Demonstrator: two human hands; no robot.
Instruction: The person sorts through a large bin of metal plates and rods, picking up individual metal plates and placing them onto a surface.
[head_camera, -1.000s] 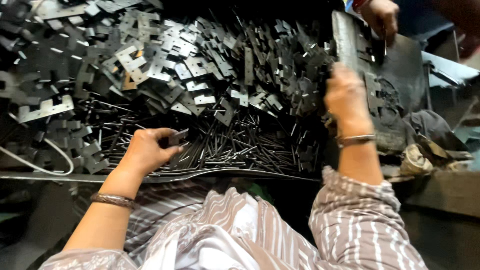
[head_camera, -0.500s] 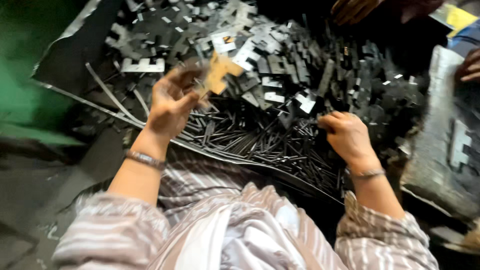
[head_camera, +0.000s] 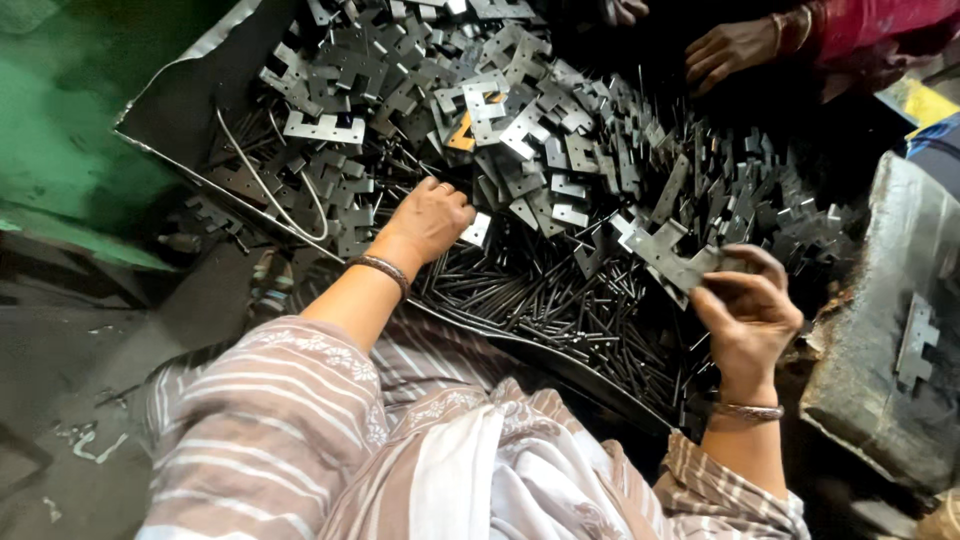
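A big heap of flat stamped grey metal brackets (head_camera: 520, 120) fills a dark tray. Below them lies a bed of thin dark metal pins (head_camera: 540, 295). My left hand (head_camera: 432, 218) reaches down into the pile, its fingers curled over brackets at the edge of the pins; what it grips is hidden. My right hand (head_camera: 748, 315) is raised above the pins and holds a T-shaped grey bracket (head_camera: 672, 256) between thumb and fingers. Both wrists wear bangles, and striped sleeves cover my arms.
Another person's hand (head_camera: 735, 48) with a red sleeve works at the far side of the heap. A grey metal plate (head_camera: 905, 330) with one bracket on it lies at the right. The tray's rim (head_camera: 200, 175) runs diagonally at the left; a green surface (head_camera: 70, 130) lies beyond.
My left hand, which held a bracket up, has dropped into the pile. My right hand has lifted off the pins with a T-shaped bracket. The view has swung.
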